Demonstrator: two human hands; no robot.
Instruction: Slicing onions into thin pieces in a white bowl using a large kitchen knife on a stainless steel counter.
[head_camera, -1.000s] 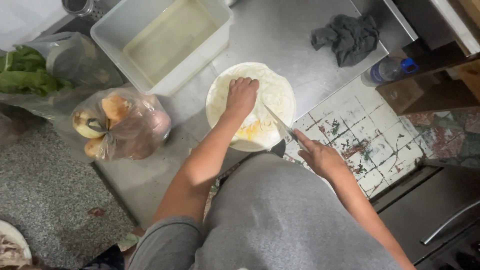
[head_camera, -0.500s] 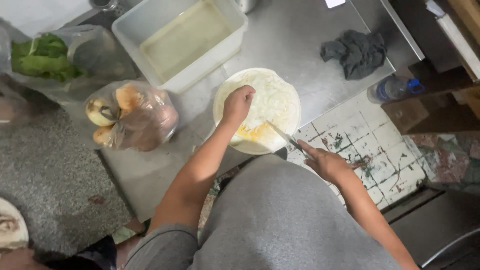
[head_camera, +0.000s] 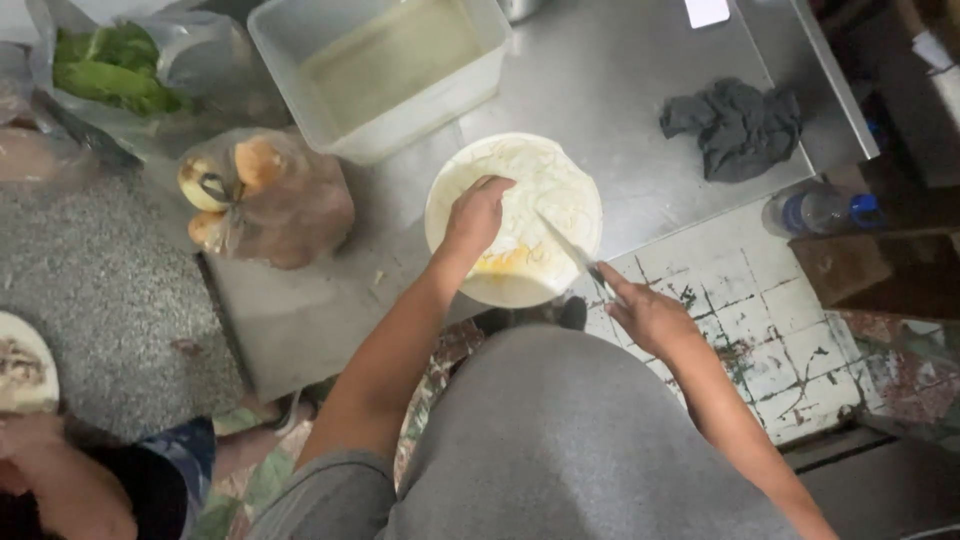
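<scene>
A round white cutting board (head_camera: 540, 165) lies on the steel table (head_camera: 620, 90), with orange-yellow food (head_camera: 510, 262) near its front edge. My left hand (head_camera: 476, 213) presses down on the board with fingers curled; what is under it is hidden. My right hand (head_camera: 648, 318) grips the handle of a knife (head_camera: 565, 245), whose blade points up-left over the board, to the right of my left hand.
A white plastic tub (head_camera: 385, 65) stands behind the board. A clear bag of round produce (head_camera: 262, 195) and a bag of leafy greens (head_camera: 110, 70) sit left. A dark rag (head_camera: 738, 125) lies right; a plastic bottle (head_camera: 822, 211) on the tiled floor. Another person (head_camera: 60, 480) is at lower left.
The view has shifted, so the board sits lower right in frame. My hands keep their places on the board; the knife blade stays over its right half.
</scene>
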